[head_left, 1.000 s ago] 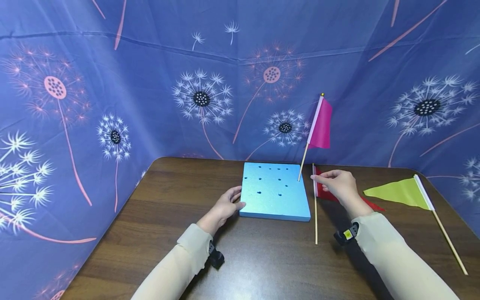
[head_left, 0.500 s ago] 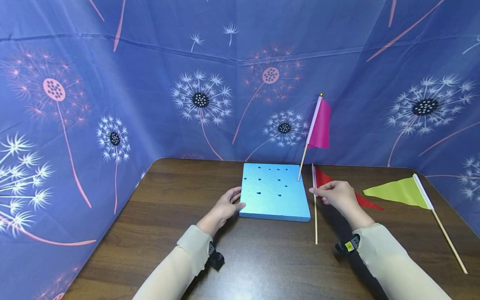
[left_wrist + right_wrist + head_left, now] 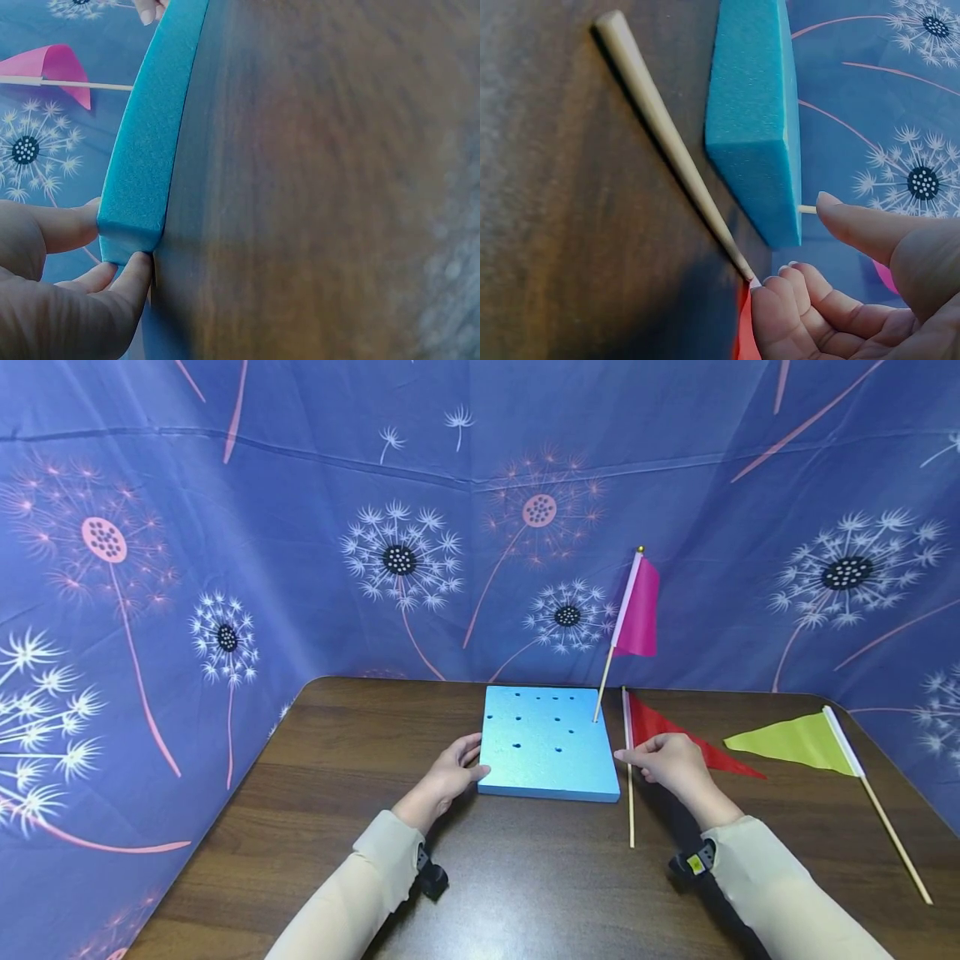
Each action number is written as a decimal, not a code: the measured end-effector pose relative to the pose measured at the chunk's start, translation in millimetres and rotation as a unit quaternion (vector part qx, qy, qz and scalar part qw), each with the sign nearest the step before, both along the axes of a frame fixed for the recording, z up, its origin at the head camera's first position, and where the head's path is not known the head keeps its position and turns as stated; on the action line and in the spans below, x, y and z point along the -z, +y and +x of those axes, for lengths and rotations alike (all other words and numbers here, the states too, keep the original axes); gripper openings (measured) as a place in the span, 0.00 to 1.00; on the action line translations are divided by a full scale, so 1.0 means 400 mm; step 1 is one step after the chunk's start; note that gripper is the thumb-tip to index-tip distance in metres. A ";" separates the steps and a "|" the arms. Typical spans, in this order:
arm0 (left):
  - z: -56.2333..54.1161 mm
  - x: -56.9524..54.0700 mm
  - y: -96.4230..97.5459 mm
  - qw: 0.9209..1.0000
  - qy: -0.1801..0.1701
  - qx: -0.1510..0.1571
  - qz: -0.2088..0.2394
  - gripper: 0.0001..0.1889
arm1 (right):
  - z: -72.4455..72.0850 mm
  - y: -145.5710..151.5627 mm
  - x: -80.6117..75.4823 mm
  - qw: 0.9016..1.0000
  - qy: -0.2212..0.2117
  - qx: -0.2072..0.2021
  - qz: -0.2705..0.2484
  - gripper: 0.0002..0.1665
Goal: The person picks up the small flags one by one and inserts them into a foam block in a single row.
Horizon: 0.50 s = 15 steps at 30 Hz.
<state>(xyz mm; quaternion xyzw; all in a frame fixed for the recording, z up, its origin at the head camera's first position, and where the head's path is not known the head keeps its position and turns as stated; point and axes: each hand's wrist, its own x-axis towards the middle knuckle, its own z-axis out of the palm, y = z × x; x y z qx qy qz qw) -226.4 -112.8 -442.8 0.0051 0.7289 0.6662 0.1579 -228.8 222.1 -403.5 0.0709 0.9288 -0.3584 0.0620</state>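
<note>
My left hand [image 3: 446, 774] holds the left edge of a square blue foam block [image 3: 551, 768] with several holes in its top. In the left wrist view, the fingers [image 3: 131, 289] press on the block's end [image 3: 139, 180]. A magenta flag [image 3: 638, 610] stands tilted in a hole near the block's right edge. My right hand [image 3: 675, 768] hovers at the pole of a red triangular flag [image 3: 678, 732], which lies beside the block. In the right wrist view, its thumb and fingers are apart, with the fingertips [image 3: 769, 300] close to the wooden pole [image 3: 675, 150]; contact is unclear.
A yellow-green triangular flag [image 3: 802, 743] lies at the right of the brown wooden table [image 3: 330, 752], its stick pointing toward the front right. Behind the table hangs a blue cloth [image 3: 315, 527] with dandelion prints.
My right hand has come down along the red flag's pole toward the front, uncovering more of the red cloth. The left hand, block and flags have stayed in place.
</note>
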 end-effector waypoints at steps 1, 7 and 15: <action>0.000 0.000 0.000 1.000 0.000 0.000 -0.001 0.32 | 0.001 0.000 0.002 1.000 -0.001 -0.001 0.001 0.29; 0.000 0.000 0.003 1.000 0.006 -0.004 -0.008 0.31 | 0.011 -0.002 0.012 1.000 -0.001 -0.006 0.003 0.25; 0.000 0.000 0.004 1.000 0.006 -0.005 -0.008 0.31 | 0.024 0.002 0.026 1.000 -0.007 -0.010 0.013 0.22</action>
